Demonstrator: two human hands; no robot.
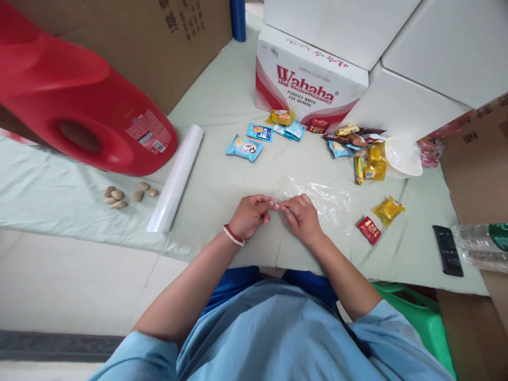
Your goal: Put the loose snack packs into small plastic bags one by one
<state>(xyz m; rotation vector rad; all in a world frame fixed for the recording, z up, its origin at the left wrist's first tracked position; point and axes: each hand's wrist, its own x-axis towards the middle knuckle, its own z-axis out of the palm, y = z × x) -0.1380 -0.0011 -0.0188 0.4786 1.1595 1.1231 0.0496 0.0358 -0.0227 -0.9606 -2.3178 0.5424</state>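
Two sets of fingers, left hand point(249, 216) and right hand point(304, 218), pinch a tiny item point(277, 206) over the counter point(216, 203); unidentifiable, size probably dictating fingertip grip. Clear plastic point(331, 201), two to three o'clock; snack packets point(244, 148), eleven to three, likely leave room.

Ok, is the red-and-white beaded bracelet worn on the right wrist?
No, the beaded bracelet circles the wrist of the left hand, while the wrist behind the right hand is bare.
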